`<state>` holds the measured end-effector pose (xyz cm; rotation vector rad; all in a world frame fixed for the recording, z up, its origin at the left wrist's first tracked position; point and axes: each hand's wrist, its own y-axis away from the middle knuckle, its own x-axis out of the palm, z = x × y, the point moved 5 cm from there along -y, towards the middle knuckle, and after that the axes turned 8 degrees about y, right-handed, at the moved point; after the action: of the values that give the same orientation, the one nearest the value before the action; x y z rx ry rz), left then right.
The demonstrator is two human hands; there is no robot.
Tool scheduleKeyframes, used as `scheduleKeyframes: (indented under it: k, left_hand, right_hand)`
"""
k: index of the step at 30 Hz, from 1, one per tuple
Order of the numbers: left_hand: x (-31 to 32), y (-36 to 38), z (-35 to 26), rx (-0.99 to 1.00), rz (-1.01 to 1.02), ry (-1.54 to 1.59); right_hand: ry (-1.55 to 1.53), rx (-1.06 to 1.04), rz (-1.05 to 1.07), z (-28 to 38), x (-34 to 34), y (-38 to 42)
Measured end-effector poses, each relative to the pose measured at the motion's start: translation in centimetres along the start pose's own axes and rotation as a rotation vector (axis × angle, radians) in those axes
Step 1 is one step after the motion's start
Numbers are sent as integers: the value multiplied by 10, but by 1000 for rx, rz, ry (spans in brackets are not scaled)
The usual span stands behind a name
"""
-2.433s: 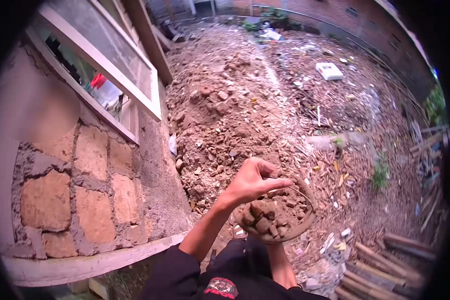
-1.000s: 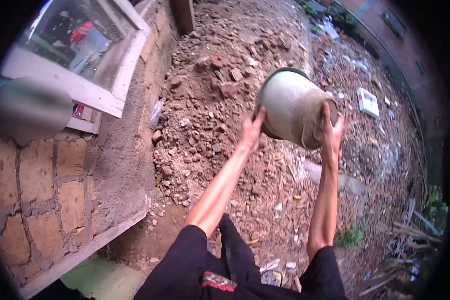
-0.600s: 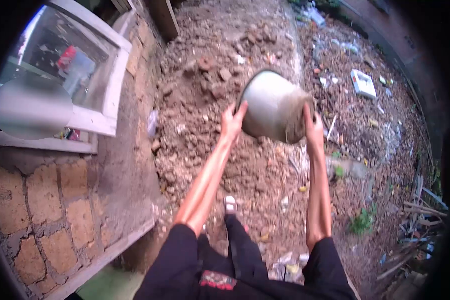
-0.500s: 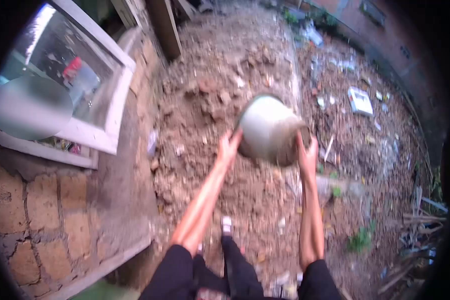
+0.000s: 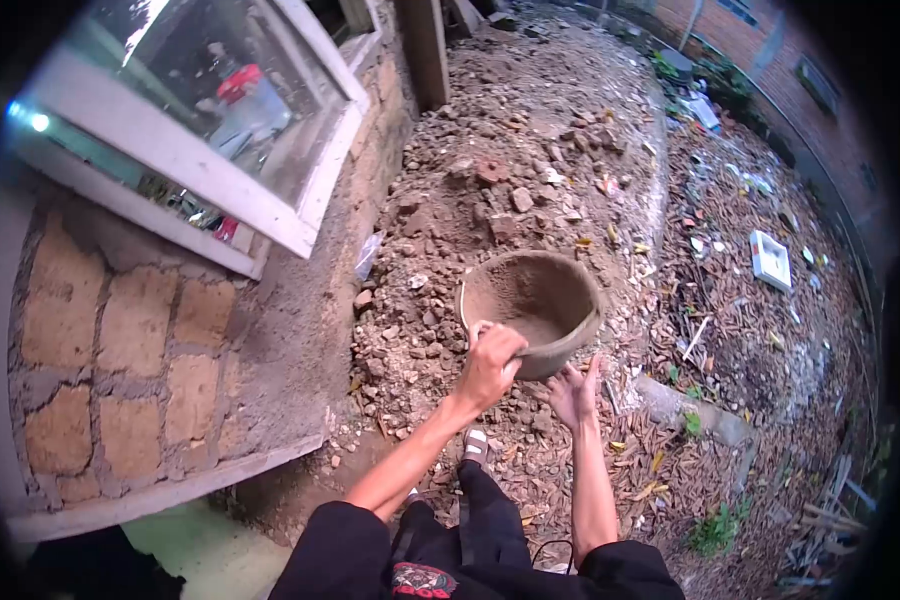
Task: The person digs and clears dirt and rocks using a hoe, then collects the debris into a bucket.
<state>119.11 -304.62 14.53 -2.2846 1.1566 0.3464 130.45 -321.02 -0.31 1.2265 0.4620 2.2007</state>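
Observation:
A bucket [image 5: 558, 360] is out in front of me, its mouth tipped up toward me and its inside coated with brown dirt. My left hand [image 5: 492, 366] is closed on the near-left part of its rim, where a thin handle runs along the edge. Just below the bucket's near-right wall, my right hand [image 5: 576, 394] has its fingers spread and holds nothing. Behind and beneath the bucket lies a heap of soil and broken rubble [image 5: 500, 215].
A white-framed window [image 5: 315, 205] swings out at left from a brick wall [image 5: 135, 340]. Dry leaves cover the ground at right, with a white square box [image 5: 770, 260] and a stick pile [image 5: 825, 535]. A wooden post [image 5: 425, 55] stands at the back.
The bucket has turned from showing its pale outer side to showing its dirty inside. My right hand has let go of it; my left hand now grips the near rim.

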Motion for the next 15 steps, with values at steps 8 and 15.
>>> scheduleKeyframes:
  k: [8,15]
  left_hand:
    - [-89,169,0,-133,60,-195]
    - [-164,326,-34,-484,-272,-344]
  right_hand:
    - [146,254,312,-145,57,-3]
    - [424,818,377,-293,112,16]
